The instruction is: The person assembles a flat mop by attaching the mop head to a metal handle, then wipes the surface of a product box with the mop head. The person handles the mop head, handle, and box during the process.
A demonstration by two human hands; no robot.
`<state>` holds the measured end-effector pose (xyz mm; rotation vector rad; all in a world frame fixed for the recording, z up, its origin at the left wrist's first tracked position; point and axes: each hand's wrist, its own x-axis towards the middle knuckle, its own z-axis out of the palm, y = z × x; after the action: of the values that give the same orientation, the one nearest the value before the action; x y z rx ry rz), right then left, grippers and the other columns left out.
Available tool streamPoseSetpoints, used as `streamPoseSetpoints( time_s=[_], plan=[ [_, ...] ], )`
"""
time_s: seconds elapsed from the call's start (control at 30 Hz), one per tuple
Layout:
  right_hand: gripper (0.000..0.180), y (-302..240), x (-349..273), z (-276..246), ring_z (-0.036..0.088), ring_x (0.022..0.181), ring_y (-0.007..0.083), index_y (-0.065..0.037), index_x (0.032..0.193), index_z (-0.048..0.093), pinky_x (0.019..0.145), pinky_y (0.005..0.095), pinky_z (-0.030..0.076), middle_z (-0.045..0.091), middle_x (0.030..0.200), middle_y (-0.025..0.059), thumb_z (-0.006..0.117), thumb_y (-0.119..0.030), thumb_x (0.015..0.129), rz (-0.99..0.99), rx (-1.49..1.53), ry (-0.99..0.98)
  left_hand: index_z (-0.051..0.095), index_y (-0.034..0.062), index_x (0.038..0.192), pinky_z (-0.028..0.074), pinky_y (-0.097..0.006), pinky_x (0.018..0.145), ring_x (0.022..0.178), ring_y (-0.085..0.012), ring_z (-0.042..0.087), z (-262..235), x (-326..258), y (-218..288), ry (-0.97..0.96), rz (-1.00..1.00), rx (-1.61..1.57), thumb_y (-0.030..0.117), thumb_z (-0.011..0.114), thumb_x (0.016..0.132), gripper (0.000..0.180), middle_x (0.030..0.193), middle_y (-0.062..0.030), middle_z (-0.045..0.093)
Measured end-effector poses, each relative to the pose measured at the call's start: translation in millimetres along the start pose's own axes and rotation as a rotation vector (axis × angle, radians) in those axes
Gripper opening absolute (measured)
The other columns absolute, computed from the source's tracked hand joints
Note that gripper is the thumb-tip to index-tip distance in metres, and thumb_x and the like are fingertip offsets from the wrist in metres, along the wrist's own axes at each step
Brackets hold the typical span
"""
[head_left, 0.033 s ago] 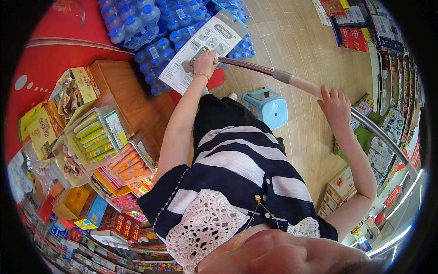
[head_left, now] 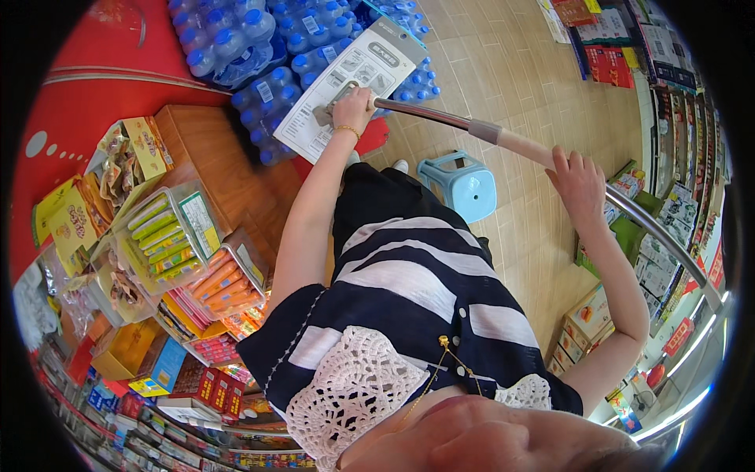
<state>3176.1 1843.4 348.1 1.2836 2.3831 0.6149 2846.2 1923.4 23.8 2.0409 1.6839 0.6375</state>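
Note:
A long pole with chrome sections and a beige grip slants across the view from upper left to right. At its far left end sits a flat rectangular head faced with a printed white and grey card, which looks like a flat mop. My left hand is closed around the joint where pole meets head; part of that joint is hidden by the fingers. My right hand wraps over the pole near the end of the beige grip. Beyond it the chrome pole runs on toward the right rim.
Packs of blue-capped water bottles are stacked behind the card. A light blue plastic stool stands on the tiled floor. To the left are a wooden counter and snack tubs. Stocked shelves line the right.

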Motion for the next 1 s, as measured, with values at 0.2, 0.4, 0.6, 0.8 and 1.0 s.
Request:
streamPoseSetpoints(
  time_s=[0.2, 0.4, 0.6, 0.8, 1.0],
  plan=[
    [0.038, 10.8, 17.6, 3.7, 0.046, 0.042, 0.0119, -0.008, 0.093, 0.052, 0.04, 0.0261, 0.036, 0.048, 0.056, 0.002, 0.051, -0.046, 0.09, 0.558, 1.128, -1.325, 0.058, 0.0129, 0.091, 0.051, -0.039, 0.063, 0.072, -0.0293, 0.062, 5.8, -2.1, -3.8, 0.12, 0.132, -0.034, 0.012, 0.067, 0.072, 0.021, 0.09, -0.0072, 0.061],
    [0.029, 15.2, -5.2, -3.4, 0.055, 0.056, 0.0179, -0.009, 0.091, 0.047, 0.051, 0.0319, 0.042, 0.053, 0.065, 0.0043, 0.062, -0.031, 0.083, 0.273, 0.854, -0.706, 0.059, 0.0133, 0.093, 0.051, -0.04, 0.064, 0.073, -0.0289, 0.062, 10.0, 0.5, -0.5, 0.06, 0.069, 0.049, 0.013, 0.066, 0.071, 0.023, 0.091, -0.0068, 0.062],
    [0.026, 52.8, -47.2, -21.7, 0.058, 0.07, 0.0264, -0.011, 0.084, 0.05, 0.057, 0.0403, 0.046, 0.054, 0.071, 0.0067, 0.066, -0.03, 0.077, 0.185, -0.014, -0.163, 0.06, 0.0139, 0.093, 0.051, -0.04, 0.067, 0.08, -0.0279, 0.063, 3.4, 3.6, -2.4, 0.047, 0.006, 0.041, 0.014, 0.069, 0.069, 0.026, 0.095, -0.0062, 0.063],
    [0.041, 56.0, -34.6, -46.6, 0.049, 0.047, 0.0178, -0.009, 0.07, 0.049, 0.047, 0.031, 0.041, 0.045, 0.051, 0.0022, 0.058, -0.046, 0.085, 0.665, 0.76, -1.063, 0.059, 0.0121, 0.093, 0.051, -0.039, 0.068, 0.082, -0.0282, 0.062, 13.8, 4.3, -6.2, 0.105, 0.113, 0.029, 0.012, 0.073, 0.065, 0.032, 0.099, -0.0055, 0.063],
    [0.033, 43.8, -43.9, -43.5, 0.051, 0.054, 0.0136, -0.01, 0.084, 0.053, 0.049, 0.0297, 0.042, 0.049, 0.062, 0.0024, 0.06, -0.042, 0.084, 0.489, 0.736, -0.815, 0.059, 0.0115, 0.094, 0.051, -0.04, 0.068, 0.079, -0.0293, 0.062, 10.5, 2.7, -5.9, 0.035, 0.04, 0.032, 0.011, 0.073, 0.065, 0.032, 0.099, -0.0057, 0.063]
  ],
)
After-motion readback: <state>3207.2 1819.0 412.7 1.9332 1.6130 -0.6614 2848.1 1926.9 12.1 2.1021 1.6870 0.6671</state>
